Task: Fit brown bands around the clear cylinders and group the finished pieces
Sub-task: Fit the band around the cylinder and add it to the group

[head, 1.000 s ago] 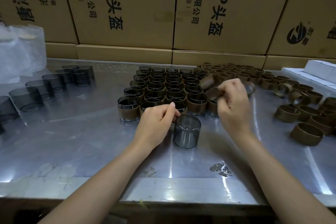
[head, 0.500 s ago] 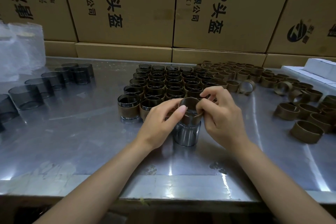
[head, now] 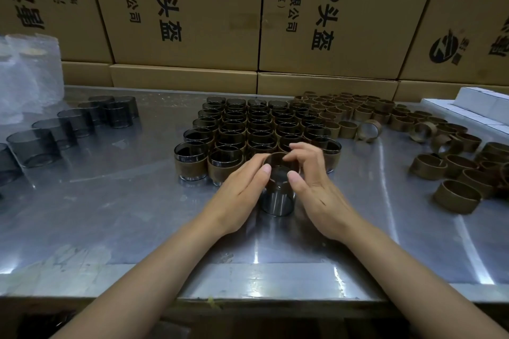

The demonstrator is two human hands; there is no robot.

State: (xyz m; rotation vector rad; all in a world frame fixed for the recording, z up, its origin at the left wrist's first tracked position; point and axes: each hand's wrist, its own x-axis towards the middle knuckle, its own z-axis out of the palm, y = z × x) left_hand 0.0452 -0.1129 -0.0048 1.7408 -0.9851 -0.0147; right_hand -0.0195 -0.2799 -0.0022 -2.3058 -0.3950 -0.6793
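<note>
Two hands, left hand (head: pixel 239 187) and right hand (head: pixel 316 190), each with a pinching grip, hold a brown band (head: pixel 278 183) part-way down a clear cylinder (head: pixel 278 202) near the table (head: pixel 137 228) front. Next, probably, press evenly to seat it, then slide it into the finished pieces (head: pixel 248 129) just behind.

The scene is viewed from a single head-worn wide-angle camera, aimed forward and down over a metal table (head: pixel 110 215) at close range. The near table edge is seen low in frame, and stacked cardboard boxes (head: pixel 209 8) close the far side.
</note>
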